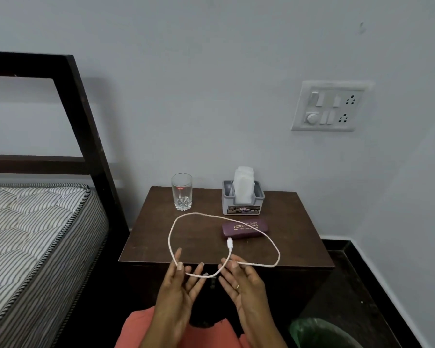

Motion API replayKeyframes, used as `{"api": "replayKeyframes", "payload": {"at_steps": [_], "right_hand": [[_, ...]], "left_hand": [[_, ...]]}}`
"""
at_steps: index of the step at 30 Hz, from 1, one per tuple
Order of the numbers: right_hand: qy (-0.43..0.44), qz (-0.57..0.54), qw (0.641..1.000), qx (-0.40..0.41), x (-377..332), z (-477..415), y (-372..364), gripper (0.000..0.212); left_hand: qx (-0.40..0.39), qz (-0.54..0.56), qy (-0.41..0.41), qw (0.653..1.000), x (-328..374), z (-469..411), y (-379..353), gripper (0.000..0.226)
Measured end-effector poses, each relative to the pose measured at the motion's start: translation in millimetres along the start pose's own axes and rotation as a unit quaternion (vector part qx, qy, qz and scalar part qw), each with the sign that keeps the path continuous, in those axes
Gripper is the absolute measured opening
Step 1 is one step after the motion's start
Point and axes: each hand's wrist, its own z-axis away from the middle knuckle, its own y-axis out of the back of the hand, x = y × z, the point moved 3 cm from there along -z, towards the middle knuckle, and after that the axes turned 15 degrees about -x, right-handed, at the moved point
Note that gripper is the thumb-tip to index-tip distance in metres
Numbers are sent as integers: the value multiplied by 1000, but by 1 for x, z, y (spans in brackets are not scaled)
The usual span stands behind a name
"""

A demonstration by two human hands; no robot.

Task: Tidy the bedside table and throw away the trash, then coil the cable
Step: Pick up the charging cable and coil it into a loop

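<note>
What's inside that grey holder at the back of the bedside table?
The grey holder has a stack of white tissues standing upright in its middle slot. A side compartment beside the stack looks empty. The holder's walls hide the tissues' lower part and the bottom.

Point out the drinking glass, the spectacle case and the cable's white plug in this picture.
drinking glass point(181, 192): head view, middle of its clear side wall.
spectacle case point(244, 228): head view, centre of its maroon lid.
cable's white plug point(230, 243): head view, on the plug's body.
</note>
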Motion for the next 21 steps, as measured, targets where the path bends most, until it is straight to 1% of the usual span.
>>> {"api": "replayKeyframes", "payload": {"at_steps": [3, 5, 8, 10, 14, 16, 18, 19, 21], "right_hand": [[20, 11, 1000, 20, -1, -1, 2, 20], [31, 25, 999, 37, -2, -2, 6, 19], [33, 77, 996, 37, -2, -3, 10, 14], [45, 154, 987, 31, 0, -4, 10, 14], [81, 335, 938, 49, 2, -6, 9, 25], [109, 406, 905, 56, 3, -7, 9, 31], [143, 472, 868, 55, 2, -7, 7, 41], [157, 499, 851, 52, 1, -6, 4, 41], [167, 532, 829, 45, -2, -5, -2, 31]], "left_hand": [[-17, -41, 52, 998, -7, 1, 0, 30], [-16, -66, 69, 995, -9, 1, 1, 29], [-2, -107, 47, 993, -6, 1, 0, 24], [11, -123, 23, 992, -3, 1, -1, 22], [31, -135, -6, 990, 4, -1, -1, 23], [29, -173, -9, 984, 7, -3, 1, 21], [10, -217, 0, 976, 6, -5, 3, 21], [-4, -237, 7, 972, 4, -6, 4, 22], [-33, -272, 18, 962, 0, -7, 4, 26]]}}
